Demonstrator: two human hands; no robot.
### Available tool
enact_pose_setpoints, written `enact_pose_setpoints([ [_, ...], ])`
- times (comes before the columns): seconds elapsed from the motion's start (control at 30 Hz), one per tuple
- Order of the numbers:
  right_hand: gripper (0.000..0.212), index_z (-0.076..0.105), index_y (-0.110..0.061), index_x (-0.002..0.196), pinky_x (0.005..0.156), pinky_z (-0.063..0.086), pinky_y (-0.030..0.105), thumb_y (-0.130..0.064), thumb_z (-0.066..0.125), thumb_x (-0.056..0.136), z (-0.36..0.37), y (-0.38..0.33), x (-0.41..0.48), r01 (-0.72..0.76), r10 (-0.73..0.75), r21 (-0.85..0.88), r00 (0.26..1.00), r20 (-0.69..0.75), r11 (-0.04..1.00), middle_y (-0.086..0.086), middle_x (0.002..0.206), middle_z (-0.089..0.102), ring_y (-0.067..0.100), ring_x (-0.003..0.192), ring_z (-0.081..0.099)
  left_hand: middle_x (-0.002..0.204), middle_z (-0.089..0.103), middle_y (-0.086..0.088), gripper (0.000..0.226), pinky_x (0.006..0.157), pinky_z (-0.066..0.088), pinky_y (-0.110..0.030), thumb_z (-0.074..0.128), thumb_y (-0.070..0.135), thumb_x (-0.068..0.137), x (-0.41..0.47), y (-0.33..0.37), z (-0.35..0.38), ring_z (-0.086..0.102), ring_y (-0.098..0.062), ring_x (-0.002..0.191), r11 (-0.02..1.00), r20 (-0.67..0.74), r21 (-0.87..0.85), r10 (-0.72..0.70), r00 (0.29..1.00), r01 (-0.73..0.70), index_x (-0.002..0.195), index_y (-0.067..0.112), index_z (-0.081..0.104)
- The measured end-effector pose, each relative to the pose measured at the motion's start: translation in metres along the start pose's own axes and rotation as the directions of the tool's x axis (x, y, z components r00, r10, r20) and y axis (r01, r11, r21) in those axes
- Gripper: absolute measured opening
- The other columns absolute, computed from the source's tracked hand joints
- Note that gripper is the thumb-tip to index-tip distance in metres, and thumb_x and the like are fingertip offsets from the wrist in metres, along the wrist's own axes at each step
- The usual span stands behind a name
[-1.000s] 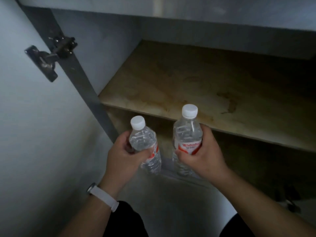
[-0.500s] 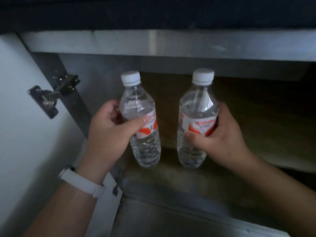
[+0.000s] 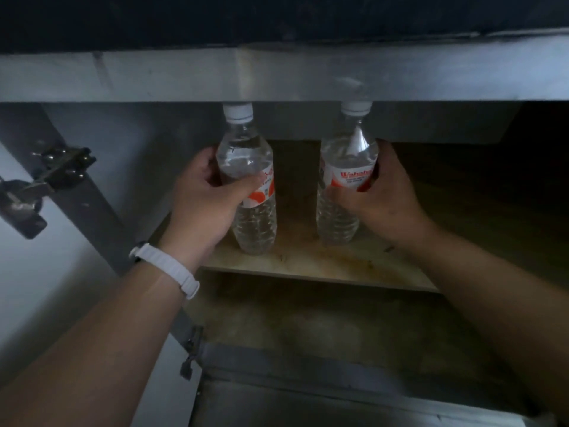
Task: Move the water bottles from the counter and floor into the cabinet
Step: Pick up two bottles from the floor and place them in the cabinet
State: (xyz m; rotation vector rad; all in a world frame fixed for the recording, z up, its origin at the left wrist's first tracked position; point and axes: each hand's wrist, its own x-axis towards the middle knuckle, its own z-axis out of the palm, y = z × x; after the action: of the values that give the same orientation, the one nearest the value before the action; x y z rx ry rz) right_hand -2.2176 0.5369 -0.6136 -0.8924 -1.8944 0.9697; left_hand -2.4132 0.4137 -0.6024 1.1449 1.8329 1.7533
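While both bottles stand upright near the shelf (image 3: 308, 266) front edge, well apart:
left hand (image 3: 206, 204): wrapped round left bottle (image 3: 249, 192)
right hand (image 3: 385, 195): wrapped round right bottle (image 3: 345, 186)
caps: just under cabinet top rail (image 3: 277, 75)

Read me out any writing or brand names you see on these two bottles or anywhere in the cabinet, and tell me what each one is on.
"Wahaha", partly covered by fingers, in red on the label of the right bottle, held by the right hand.
Small lines under that brand name: too blurred to read.
Label of the left bottle, held by the left hand: red and white, turned away, text not readable.
Shelf, hinge: no text visible.
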Motion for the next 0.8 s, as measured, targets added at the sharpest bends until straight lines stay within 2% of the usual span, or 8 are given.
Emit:
enact_pose_setpoints([
  [0.13, 0.066, 0.037, -0.039, 0.125, 0.067, 0.04, 0.007, -0.028, 0.08, 0.076, -0.001, 0.013, 0.008, -0.037, 0.038, 0.04, 0.999, -0.009, 0.998, -0.029, 0.101, 0.051, -0.016, 0.085, 0.052, 0.114, 0.073, 0.018, 0.044, 0.077, 0.056, -0.011, 0.081, 0.026, 0.083, 0.003, -0.011, -0.003, 0.068, 0.006, 0.102, 0.999, -0.025, 0.016, 0.03, 0.999, -0.03, 0.122, 0.033, 0.064],
  [0.23, 0.065, 0.039, -0.039, 0.127, 0.065, 0.042, 0.005, -0.031, 0.08, 0.077, 0.003, 0.023, 0.009, -0.064, 0.061, 0.089, 0.997, 0.035, 0.994, -0.027, 0.104, 0.055, -0.023, 0.084, 0.054, 0.121, 0.072, 0.016, 0.052, 0.085, 0.056, -0.016, 0.081, 0.033, 0.082, 0.0, -0.022, -0.002, 0.067, 0.004, 0.108, 0.998, -0.028, 0.056, 0.031, 0.999, -0.029, 0.13, 0.029, 0.061],
  [0.33, 0.063, 0.041, -0.04, 0.126, 0.065, 0.043, 0.003, -0.032, 0.079, 0.077, 0.01, 0.034, 0.003, -0.065, 0.059, 0.08, 0.996, 0.068, 0.995, -0.028, 0.106, 0.057, -0.028, 0.086, 0.052, 0.118, 0.068, 0.023, 0.057, 0.078, 0.052, -0.009, 0.082, 0.035, 0.081, -0.007, -0.036, 0.003, 0.065, 0.01, 0.104, 0.99, -0.01, 0.144, 0.008, 1.0, -0.006, 0.132, 0.034, 0.056],
  [0.43, 0.068, 0.04, -0.04, 0.128, 0.065, 0.043, -0.001, -0.03, 0.081, 0.075, 0.012, 0.04, 0.0, -0.06, 0.055, 0.073, 0.996, 0.07, 0.996, -0.027, 0.11, 0.057, -0.024, 0.092, 0.054, 0.112, 0.062, 0.028, 0.061, 0.079, 0.044, -0.014, 0.084, 0.039, 0.077, -0.016, -0.054, 0.008, 0.057, 0.012, 0.101, 0.976, 0.012, 0.201, -0.087, 0.996, 0.083, 0.127, 0.041, 0.049],
  [0.53, 0.072, 0.038, -0.04, 0.128, 0.072, 0.04, 0.005, -0.032, 0.083, 0.072, 0.016, 0.045, -0.002, -0.046, 0.046, 0.0, 0.995, 0.086, 0.999, -0.026, 0.111, 0.055, -0.016, 0.096, 0.053, 0.105, 0.058, 0.031, 0.064, 0.078, 0.042, -0.016, 0.086, 0.039, 0.076, -0.022, -0.066, 0.012, 0.054, 0.011, 0.098, 0.97, -0.006, 0.201, -0.139, 0.99, 0.137, 0.124, 0.043, 0.045],
  [0.67, 0.065, 0.041, -0.045, 0.12, 0.074, 0.038, 0.006, -0.032, 0.083, 0.073, 0.019, 0.048, 0.001, -0.002, 0.005, -0.042, 0.997, 0.073, 0.999, -0.028, 0.104, 0.055, -0.017, 0.093, 0.052, 0.104, 0.062, 0.029, 0.058, 0.075, 0.043, -0.014, 0.085, 0.035, 0.077, -0.017, -0.068, 0.016, 0.057, 0.012, 0.096, 0.974, -0.03, 0.163, -0.156, 0.987, 0.159, 0.123, 0.043, 0.051],
  [0.8, 0.057, 0.04, -0.049, 0.104, 0.063, 0.039, 0.002, -0.024, 0.083, 0.075, 0.026, 0.042, 0.024, 0.058, -0.053, -0.059, 0.995, 0.09, 0.997, -0.028, 0.095, 0.052, -0.023, 0.082, 0.051, 0.104, 0.064, 0.027, 0.056, 0.076, 0.045, -0.017, 0.086, 0.035, 0.076, 0.008, -0.066, 0.018, 0.059, 0.01, 0.097, 0.976, -0.033, 0.131, -0.172, 0.985, 0.175, 0.121, 0.045, 0.054],
])
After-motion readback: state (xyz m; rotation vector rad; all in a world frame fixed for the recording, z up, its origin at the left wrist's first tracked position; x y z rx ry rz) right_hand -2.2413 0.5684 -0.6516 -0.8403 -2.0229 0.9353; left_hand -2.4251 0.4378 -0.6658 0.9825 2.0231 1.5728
